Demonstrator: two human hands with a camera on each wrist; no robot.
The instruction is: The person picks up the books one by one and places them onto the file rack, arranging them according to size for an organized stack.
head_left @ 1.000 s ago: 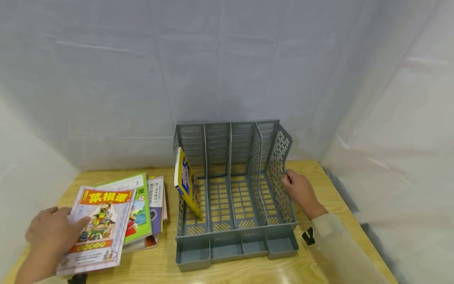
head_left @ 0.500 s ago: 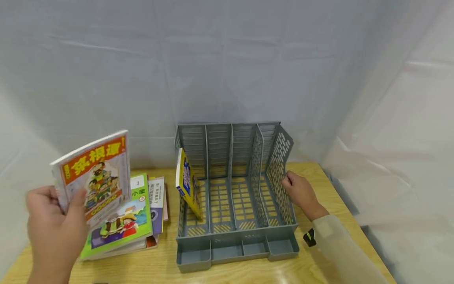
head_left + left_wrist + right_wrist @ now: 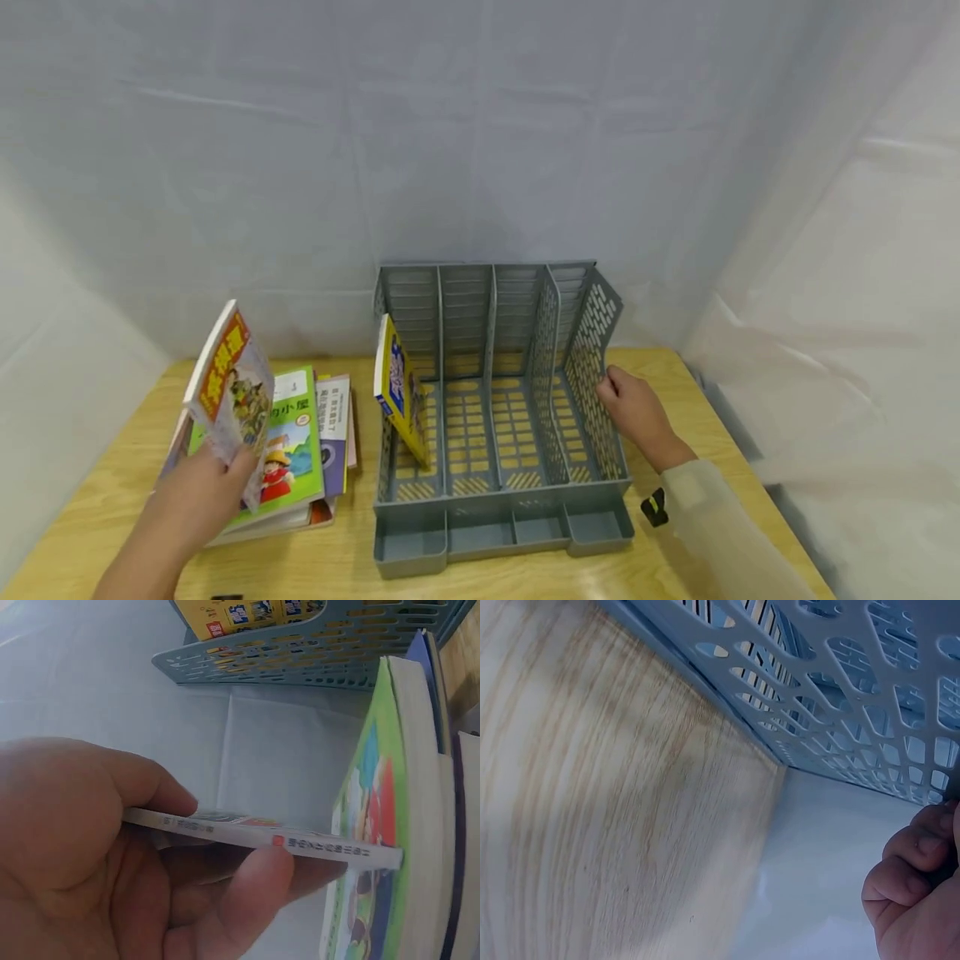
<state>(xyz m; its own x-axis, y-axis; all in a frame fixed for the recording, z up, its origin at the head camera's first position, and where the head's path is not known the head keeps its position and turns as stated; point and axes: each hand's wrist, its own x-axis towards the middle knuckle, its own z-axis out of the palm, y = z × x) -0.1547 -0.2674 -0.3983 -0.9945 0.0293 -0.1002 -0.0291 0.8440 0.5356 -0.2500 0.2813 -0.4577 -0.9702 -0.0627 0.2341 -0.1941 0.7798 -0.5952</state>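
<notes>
My left hand (image 3: 197, 493) holds a thin picture book (image 3: 238, 392) with a red title band, tilted up on edge above the book pile. In the left wrist view the thumb is on one cover, the fingers on the other, and the white spine (image 3: 247, 834) faces the camera. My right hand (image 3: 636, 410) grips the edge of the right side wall of a grey file rack (image 3: 502, 490), its fingers (image 3: 900, 877) curled at the perforated panel. A yellow book (image 3: 401, 392) leans in the rack's leftmost slot.
A pile of several books lies left of the rack, a green-covered book (image 3: 296, 467) on top and a white and purple one (image 3: 333, 425) at its right. Shallow trays (image 3: 480, 542) line the rack's front. White sheeting (image 3: 480, 133) hangs behind the wooden table (image 3: 315, 567).
My left hand has raised the picture book from low over the pile, turned it nearly edge-on and brought it rightward. My right hand stays at the rack's side wall.
</notes>
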